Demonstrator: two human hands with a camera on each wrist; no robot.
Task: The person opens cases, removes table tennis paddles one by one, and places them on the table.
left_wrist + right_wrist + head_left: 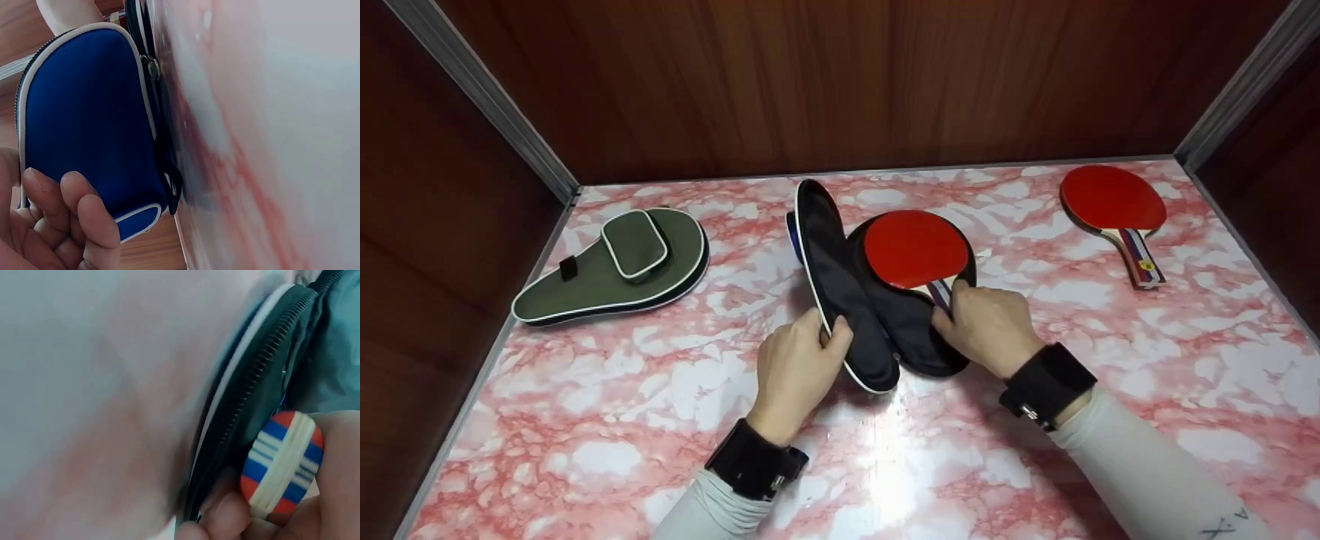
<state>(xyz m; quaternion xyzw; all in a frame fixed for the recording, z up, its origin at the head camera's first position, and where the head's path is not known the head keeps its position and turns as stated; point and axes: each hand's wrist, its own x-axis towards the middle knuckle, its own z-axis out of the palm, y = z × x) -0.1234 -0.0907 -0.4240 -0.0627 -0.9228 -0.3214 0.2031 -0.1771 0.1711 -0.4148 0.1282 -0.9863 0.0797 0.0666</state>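
Red paddle [915, 247] is lying in the middle of the table [675, 420], its blade resting over the wide far end of an opened blue case [90, 112] and its handle pointing nearer and to the right. The right hand [994, 326] is holding that handle between thumb and fingers, probably because gripping there is leaving the blade free to sit against the dark lining. In the right wrist view the striped handle end [281, 464] is showing between the fingers, close beside the zipper teeth [253, 377] of the case.

On the left, the left hand [802, 360] is pinching the white-edged flap [832, 262] near its near end, thumb on the lining and fingers curling against the blue outside. The flap is standing tilted up, seemingly so that it is not covering the paddle. Whether the blade is lying fully flat on the lining, I cannot tell.

A green case [585, 289] is lying well apart at the far left, and a second paddle [1114, 199] is resting at the far right, both untouched, perhaps set aside to be leaving the middle for two-handed work.
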